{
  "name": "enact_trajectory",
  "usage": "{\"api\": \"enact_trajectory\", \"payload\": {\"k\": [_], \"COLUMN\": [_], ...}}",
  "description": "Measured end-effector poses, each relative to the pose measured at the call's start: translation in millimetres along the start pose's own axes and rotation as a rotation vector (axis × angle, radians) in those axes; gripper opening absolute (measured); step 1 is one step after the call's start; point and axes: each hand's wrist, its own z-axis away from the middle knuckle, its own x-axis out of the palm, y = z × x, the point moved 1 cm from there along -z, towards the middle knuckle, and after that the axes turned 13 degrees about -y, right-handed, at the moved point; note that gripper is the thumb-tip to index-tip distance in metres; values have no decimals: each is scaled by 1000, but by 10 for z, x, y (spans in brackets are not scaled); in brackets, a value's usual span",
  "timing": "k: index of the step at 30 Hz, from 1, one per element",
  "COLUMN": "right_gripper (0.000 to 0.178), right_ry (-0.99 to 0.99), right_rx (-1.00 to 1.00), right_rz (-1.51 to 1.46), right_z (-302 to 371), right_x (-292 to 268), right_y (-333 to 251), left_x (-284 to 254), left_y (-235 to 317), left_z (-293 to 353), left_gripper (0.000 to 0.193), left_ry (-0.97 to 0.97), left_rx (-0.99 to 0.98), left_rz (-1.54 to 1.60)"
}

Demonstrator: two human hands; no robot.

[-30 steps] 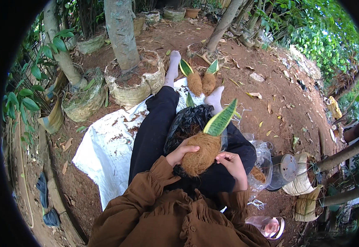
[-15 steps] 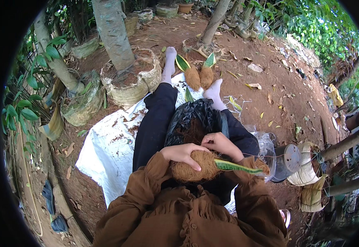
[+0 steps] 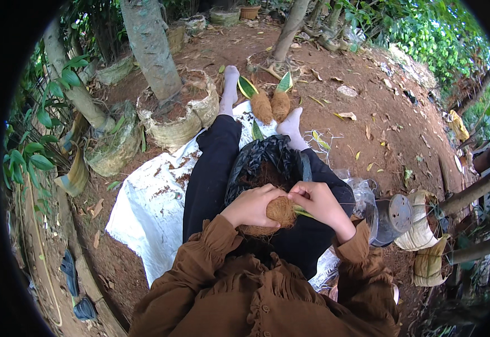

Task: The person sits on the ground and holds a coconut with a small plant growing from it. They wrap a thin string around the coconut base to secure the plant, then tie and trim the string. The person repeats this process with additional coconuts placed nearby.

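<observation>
My left hand [image 3: 253, 206] is closed around a brown ball of coconut fibre [image 3: 282, 213], its thumb across the near side. From the ball's right side sticks a green, yellow-edged snake plant leaf [image 3: 303, 212], mostly hidden behind my right hand [image 3: 319, 205]. That hand pinches at the upper right of the ball; whatever lies between its fingertips is too small to make out. Just beyond, between my legs, an open black plastic bag [image 3: 254, 157] holds dark brown, fibrous material [image 3: 265, 175].
Two fibre-wrapped snake plant cuttings [image 3: 262, 108] lie between my feet. A white sheet [image 3: 144, 216] spreads under my legs. Clear plastic [image 3: 363, 196] and a dark cylindrical container [image 3: 395, 213] are at right. A tree in a woven planter [image 3: 177, 126] stands left; sandals [image 3: 70, 272] lie lower left.
The ball has turned in my left hand, so its rounded end and leaf now point more toward my right hand. My right hand has shifted right and nearer, pinching beside the ball.
</observation>
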Motion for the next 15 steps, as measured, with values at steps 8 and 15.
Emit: {"api": "enact_trajectory", "payload": {"k": [8, 15], "right_gripper": [11, 20], "right_ry": [102, -222], "right_rx": [85, 91], "right_rz": [-61, -99], "right_z": [430, 987], "right_x": [295, -82], "right_y": [-175, -64], "left_x": [14, 128], "left_y": [-133, -482], "left_z": [-43, -55], "left_gripper": [75, 71], "left_ry": [306, 544], "left_rx": [-14, 60], "left_rz": [86, 409]}}
